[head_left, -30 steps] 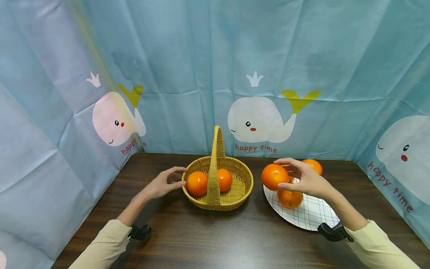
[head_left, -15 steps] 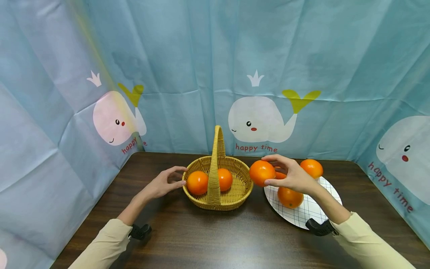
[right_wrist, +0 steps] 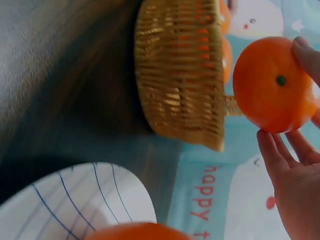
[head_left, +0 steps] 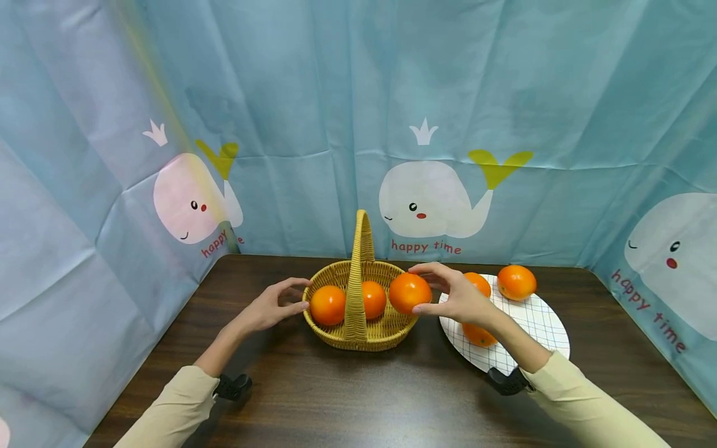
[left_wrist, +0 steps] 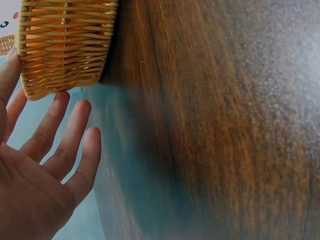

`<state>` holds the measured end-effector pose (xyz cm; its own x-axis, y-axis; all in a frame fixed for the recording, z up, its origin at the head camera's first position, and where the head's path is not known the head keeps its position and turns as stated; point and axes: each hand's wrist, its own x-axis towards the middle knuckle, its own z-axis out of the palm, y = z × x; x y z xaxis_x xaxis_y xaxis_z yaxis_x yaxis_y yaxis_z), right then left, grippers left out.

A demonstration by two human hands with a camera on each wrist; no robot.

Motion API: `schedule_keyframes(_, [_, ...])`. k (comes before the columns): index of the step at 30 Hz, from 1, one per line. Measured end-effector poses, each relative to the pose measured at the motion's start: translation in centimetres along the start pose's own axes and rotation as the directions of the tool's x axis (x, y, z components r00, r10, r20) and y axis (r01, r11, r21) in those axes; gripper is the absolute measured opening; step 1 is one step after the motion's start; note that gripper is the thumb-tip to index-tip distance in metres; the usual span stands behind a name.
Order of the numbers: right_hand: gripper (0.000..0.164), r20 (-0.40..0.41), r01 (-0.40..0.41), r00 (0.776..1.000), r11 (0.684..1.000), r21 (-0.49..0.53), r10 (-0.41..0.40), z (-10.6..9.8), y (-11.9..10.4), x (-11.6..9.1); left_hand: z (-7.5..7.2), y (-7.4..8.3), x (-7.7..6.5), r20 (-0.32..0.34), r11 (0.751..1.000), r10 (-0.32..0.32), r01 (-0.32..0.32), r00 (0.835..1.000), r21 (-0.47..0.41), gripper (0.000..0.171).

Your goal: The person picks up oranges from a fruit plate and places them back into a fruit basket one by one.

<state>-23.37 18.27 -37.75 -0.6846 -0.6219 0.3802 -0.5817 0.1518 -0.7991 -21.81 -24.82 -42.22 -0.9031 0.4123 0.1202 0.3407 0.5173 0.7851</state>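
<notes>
Right hand, head view: the right hand [head_left: 465, 298] is clamped, thumb and fingers, on a glossy round orange fruit [head_left: 410, 293], which I see over the right part of a yellow-brown, oval, hoop-handled wicker basket [head_left: 386, 342].
Left hand, head view: the left hand [head_left: 274, 305] has its fingers apart, tips at the basket's left rim.
Basket contents, head view: two similar items, a left fruit [head_left: 328, 305] and a middle fruit [head_left: 373, 300], the latter partly behind the handle.
Plate, head view: right of the basket, a white, grid-lined round plate [head_left: 538, 323] on the dark wood-grained desk [head_left: 336, 404]; I count three more fruits [head_left: 516, 282] on it or at its edge.
Left fingers, left wrist view: spread beside the woven end wall; I cannot tell how firmly they touch. I would steady the basket lightly there.
Held fruit, right wrist view: above rim level, green stem dot [right_wrist: 281, 80] showing. I judge it best lowered inside the rim, right of the middle fruit, and released gently once supported.
</notes>
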Motion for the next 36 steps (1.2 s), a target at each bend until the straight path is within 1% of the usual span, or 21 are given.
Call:
schedule_keyframes(4, [0.065, 0.022, 0.032, 0.999, 0.999, -0.003, -0.032, 1.1, 0.1, 0.3, 0.0, 0.1, -0.1, -0.002, 1.000, -0.001, 0.001, 1.000, 0.001, 0.050])
schedule_keyframes(7, [0.067, 0.026, 0.042, 0.999, 0.999, -0.009, -0.041, 1.8, 0.3, 0.5, 0.0, 0.1, -0.1, 0.002, 1.000, -0.001, 0.001, 1.000, -0.001, 0.051])
schedule_keyframes(13, [0.068, 0.031, 0.031, 0.999, 0.999, -0.013, -0.031, 3.0, 0.6, 0.7, 0.0, 0.1, -0.1, 0.002, 1.000, 0.002, -0.002, 1.000, -0.003, 0.050])
schedule_keyframes(20, [0.066, 0.050, 0.018, 0.999, 1.000, -0.016, -0.017, 3.9, 0.9, 0.6, 0.0, 0.0, -0.1, 0.000, 1.000, 0.004, -0.004, 1.000, -0.006, 0.050])
schedule_keyframes(27, [0.064, 0.046, 0.007, 0.999, 1.000, 0.011, -0.007, 3.9, 1.1, 0.4, 0.0, 0.1, -0.1, 0.011, 1.000, -0.001, 0.001, 1.000, -0.020, 0.051])
schedule_keyframes(30, [0.061, 0.044, 0.006, 0.999, 1.000, 0.018, -0.006, 3.5, 1.1, 0.3, 0.0, 0.1, -0.1, 0.012, 1.000, -0.004, 0.004, 1.000, -0.023, 0.052])
schedule_keyframes(36, [0.050, 0.033, 0.023, 0.999, 1.000, -0.005, -0.023, 2.4, 0.9, -0.4, -0.1, 0.0, -0.1, 0.009, 1.000, -0.006, 0.007, 1.000, -0.016, 0.051])
